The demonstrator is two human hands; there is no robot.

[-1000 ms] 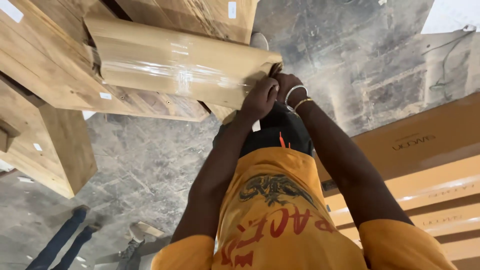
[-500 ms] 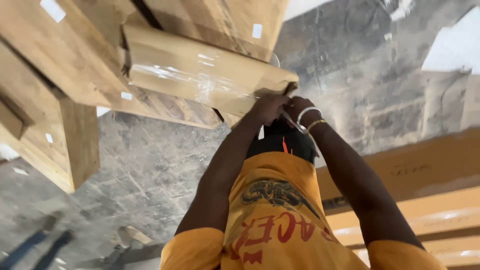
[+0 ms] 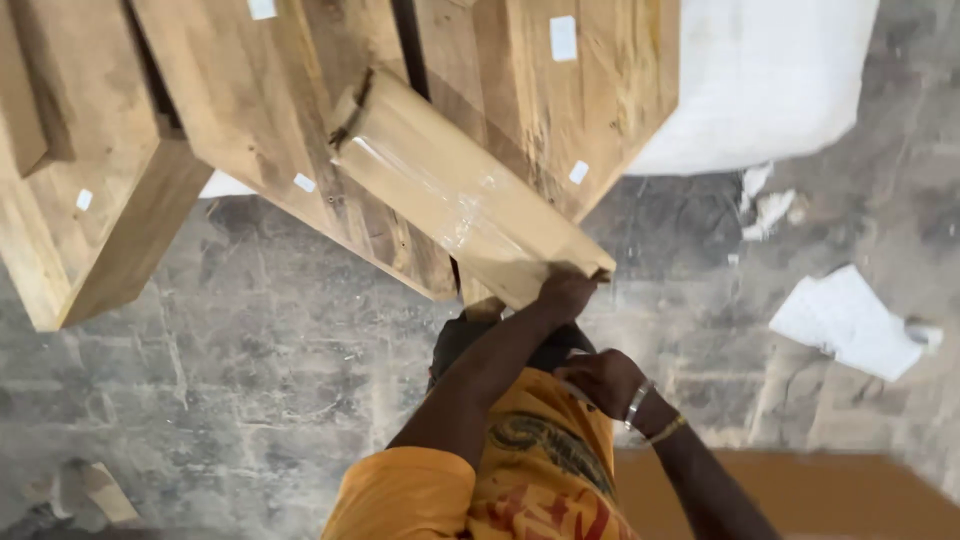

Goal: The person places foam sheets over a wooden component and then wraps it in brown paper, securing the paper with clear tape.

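Clear film covers the long wrapped board, lying across the stacked wooden panels. Left hand grips its near end; right hand has let go since a moment ago and hangs curled near the chest, empty.

Tan wrapped board, yellow-orange shirt, grey floor
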